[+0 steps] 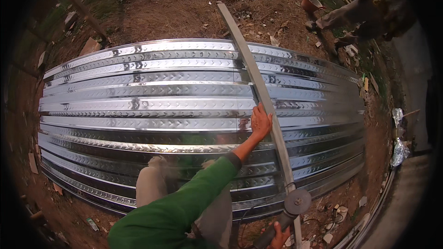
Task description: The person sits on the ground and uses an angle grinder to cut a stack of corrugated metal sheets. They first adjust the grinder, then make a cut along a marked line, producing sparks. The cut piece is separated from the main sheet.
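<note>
A long, straight grey metal bar lies across a wide ribbed sheet of shiny metal, running from the far side down toward me. My left hand, at the end of a green sleeve, grips the bar's left edge near its middle. Low in the view, my right hand is closed around the body of an angle grinder. The grinder's round disc is over the near part of the bar; whether it touches cannot be told. Part of my right hand is cut off by the lower edge.
Beyond the sheet at the far right stands another person, near a reddish bucket. Brown soil with scattered rubble surrounds the sheet. Long thin rods and crumpled foil lie at the right. A dark cable curves beside the grinder.
</note>
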